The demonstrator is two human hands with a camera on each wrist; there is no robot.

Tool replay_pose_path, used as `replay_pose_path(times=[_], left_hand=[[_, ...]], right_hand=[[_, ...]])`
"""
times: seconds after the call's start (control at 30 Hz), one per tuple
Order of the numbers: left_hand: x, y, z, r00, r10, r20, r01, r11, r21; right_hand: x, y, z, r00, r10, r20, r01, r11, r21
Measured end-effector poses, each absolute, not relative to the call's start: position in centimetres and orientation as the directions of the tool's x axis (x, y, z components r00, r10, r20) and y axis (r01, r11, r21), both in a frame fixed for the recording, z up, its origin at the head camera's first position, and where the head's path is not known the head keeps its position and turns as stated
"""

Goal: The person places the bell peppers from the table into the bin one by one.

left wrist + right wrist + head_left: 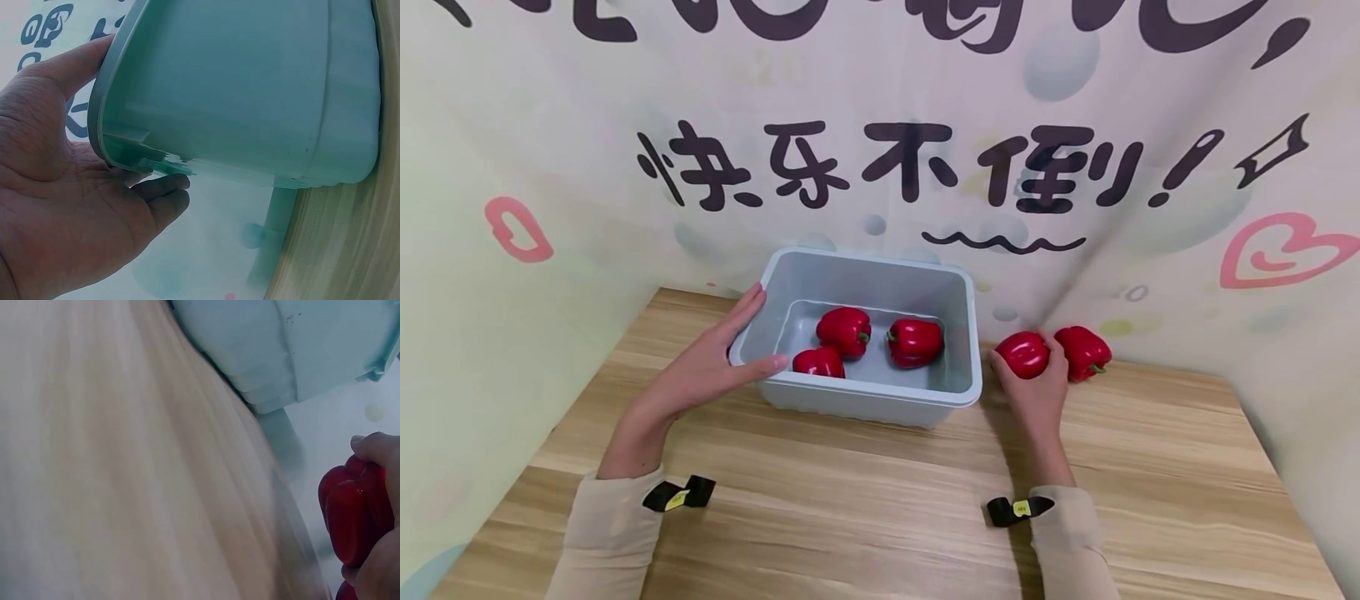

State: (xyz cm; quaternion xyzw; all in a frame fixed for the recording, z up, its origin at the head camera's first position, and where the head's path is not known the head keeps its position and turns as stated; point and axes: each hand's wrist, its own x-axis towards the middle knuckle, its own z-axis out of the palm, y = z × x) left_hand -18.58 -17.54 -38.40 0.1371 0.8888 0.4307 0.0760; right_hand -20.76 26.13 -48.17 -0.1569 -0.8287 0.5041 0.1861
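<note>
My left hand [706,360] grips the near left corner of a light blue-grey plastic bin [865,405], the thumb lying over the rim. In the left wrist view, the fingers reach under that rim [100,106]. Three red bell peppers lie inside the bin, one at the back [846,330], one at the right [916,343] and one partly hidden by the front wall [818,363]. Just right of the bin, my right hand [1037,404] holds another red bell pepper [1022,354] between thumb and fingers. A further red bell pepper [1082,353] sits immediately right of this hand.
The wood-grain table [850,508] carries the bin near its back edge. Directly behind rises a pale printed cloth [880,83] with large dark characters and pink hearts. A similar pale wall stands along the left side. Black straps with yellow labels [677,498] circle both sleeves.
</note>
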Motion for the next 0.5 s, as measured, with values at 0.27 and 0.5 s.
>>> replay_pose_path(times=[0.27, 0.5], left_hand=[[-18.6, -17.7, -38.3, -0.95, 0.311, -0.018, 0.176, 0.583, 0.793], [-18.6, -17.7, -38.5, -0.95, 0.312, -0.019, 0.173, 0.576, 0.799]], right_hand=[[-19.7, 25.8, -47.4, -0.897, 0.416, 0.151, 0.061, 0.455, -0.889], [-18.5, 26.0, -46.4, -0.899, 0.392, 0.194, 0.018, 0.476, -0.879]])
